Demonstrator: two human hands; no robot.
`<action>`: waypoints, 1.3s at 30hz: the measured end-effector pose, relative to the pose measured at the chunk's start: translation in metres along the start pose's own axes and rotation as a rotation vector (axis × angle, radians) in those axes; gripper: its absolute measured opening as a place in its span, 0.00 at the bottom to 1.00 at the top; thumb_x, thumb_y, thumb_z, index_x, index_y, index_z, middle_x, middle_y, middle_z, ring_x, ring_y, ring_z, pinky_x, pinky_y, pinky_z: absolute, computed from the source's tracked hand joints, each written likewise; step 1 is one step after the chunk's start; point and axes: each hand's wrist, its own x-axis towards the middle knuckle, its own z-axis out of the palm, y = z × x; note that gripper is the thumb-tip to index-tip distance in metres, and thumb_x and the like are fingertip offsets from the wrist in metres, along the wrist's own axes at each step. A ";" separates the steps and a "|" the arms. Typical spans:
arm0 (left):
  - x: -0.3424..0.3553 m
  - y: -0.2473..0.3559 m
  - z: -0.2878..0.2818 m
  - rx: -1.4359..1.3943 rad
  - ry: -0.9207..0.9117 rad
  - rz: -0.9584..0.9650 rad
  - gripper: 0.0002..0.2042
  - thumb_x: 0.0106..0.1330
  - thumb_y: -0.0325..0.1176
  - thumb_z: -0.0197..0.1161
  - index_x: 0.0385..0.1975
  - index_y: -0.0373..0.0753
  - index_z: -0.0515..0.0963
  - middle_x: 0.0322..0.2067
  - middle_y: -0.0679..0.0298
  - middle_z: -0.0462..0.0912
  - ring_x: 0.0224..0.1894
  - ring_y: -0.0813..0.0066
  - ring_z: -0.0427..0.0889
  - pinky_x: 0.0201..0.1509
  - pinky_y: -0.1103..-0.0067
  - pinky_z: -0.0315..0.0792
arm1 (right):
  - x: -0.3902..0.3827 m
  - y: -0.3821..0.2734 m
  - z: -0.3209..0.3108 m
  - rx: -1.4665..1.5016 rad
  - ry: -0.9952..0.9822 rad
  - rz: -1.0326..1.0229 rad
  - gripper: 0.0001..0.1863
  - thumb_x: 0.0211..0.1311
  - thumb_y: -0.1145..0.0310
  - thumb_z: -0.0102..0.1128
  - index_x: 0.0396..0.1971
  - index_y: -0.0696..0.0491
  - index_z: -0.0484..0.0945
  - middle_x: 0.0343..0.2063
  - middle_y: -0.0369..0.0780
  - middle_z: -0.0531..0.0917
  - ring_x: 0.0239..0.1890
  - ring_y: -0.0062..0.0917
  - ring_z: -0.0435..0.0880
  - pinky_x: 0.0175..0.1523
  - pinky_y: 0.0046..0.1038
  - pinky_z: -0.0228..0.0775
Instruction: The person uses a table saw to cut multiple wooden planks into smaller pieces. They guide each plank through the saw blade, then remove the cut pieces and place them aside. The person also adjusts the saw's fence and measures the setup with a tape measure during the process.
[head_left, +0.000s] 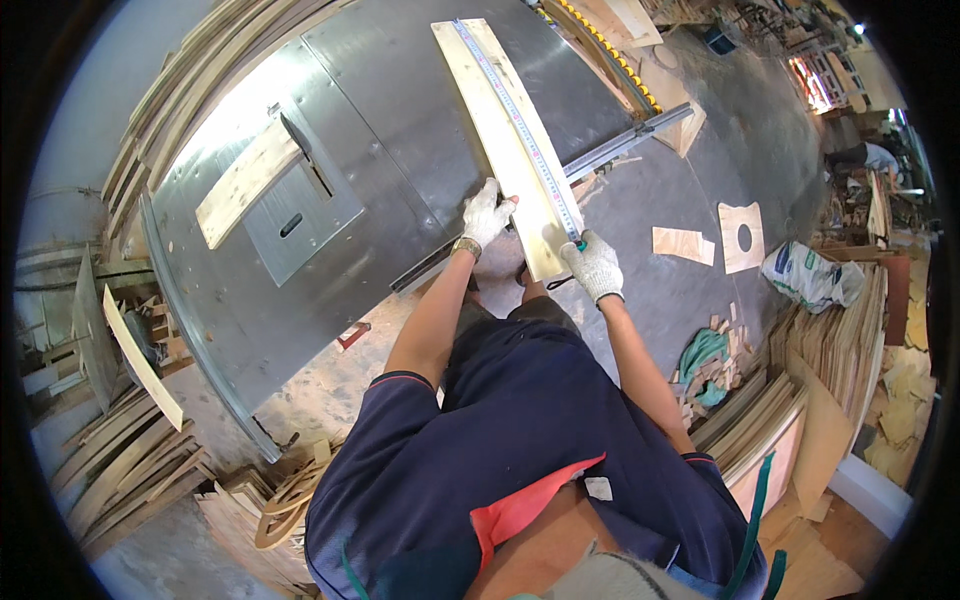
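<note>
A long pale wooden board (532,200) lies partly on the metal saw table (400,130), its near end jutting over the front edge toward me. Along its length stretches the blade of a tape measure (520,125), pulled out straight near the right edge. My left hand (487,214), in a whitish knit glove, grips the board's left edge, a finger bent over it. At the near right corner my right hand (596,266), gloved alike, is closed around the tape measure's case, mostly hidden by the fingers; a bit of green and a dark strap show.
The saw blade (297,135) sticks up beside a short wood offcut (248,183) on the table. A metal rail (630,140) runs off the right side. Stacked thin boards (820,350), a white sack (812,277) and wood pieces (683,244) lie to the right.
</note>
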 end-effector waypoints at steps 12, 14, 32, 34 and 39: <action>0.022 -0.048 0.023 -0.206 -0.031 0.101 0.20 0.66 0.45 0.69 0.46 0.36 0.75 0.41 0.45 0.87 0.46 0.46 0.87 0.52 0.62 0.78 | -0.075 0.035 0.010 -0.016 -0.008 0.105 0.27 0.55 0.53 0.64 0.50 0.56 0.79 0.37 0.56 0.86 0.43 0.54 0.87 0.49 0.49 0.78; 0.023 -0.051 0.022 -0.109 -0.033 0.108 0.20 0.66 0.45 0.69 0.43 0.34 0.75 0.38 0.47 0.87 0.41 0.47 0.86 0.47 0.61 0.77 | -0.089 0.042 0.012 -0.021 0.004 0.129 0.26 0.54 0.54 0.63 0.49 0.55 0.79 0.38 0.56 0.86 0.44 0.54 0.86 0.50 0.49 0.78; 0.015 -0.036 0.015 -0.610 -0.158 -0.023 0.17 0.70 0.35 0.69 0.43 0.30 0.70 0.36 0.55 0.82 0.33 0.72 0.80 0.32 0.74 0.79 | -0.097 0.054 0.031 -0.018 0.011 0.217 0.31 0.51 0.57 0.66 0.55 0.56 0.77 0.48 0.56 0.83 0.50 0.53 0.84 0.56 0.46 0.76; 0.018 -0.042 0.016 -0.501 -0.139 0.051 0.17 0.70 0.36 0.69 0.42 0.29 0.70 0.35 0.55 0.82 0.33 0.71 0.81 0.32 0.73 0.78 | -0.098 0.055 0.034 -0.024 0.082 0.183 0.24 0.52 0.57 0.65 0.46 0.55 0.79 0.42 0.56 0.85 0.47 0.55 0.84 0.54 0.48 0.76; 0.021 -0.053 0.021 -0.442 -0.123 0.068 0.19 0.70 0.39 0.69 0.42 0.29 0.71 0.32 0.54 0.82 0.31 0.68 0.81 0.32 0.71 0.78 | -0.098 0.055 0.038 -0.034 0.101 0.185 0.24 0.51 0.57 0.65 0.47 0.55 0.79 0.43 0.56 0.85 0.48 0.55 0.83 0.55 0.48 0.75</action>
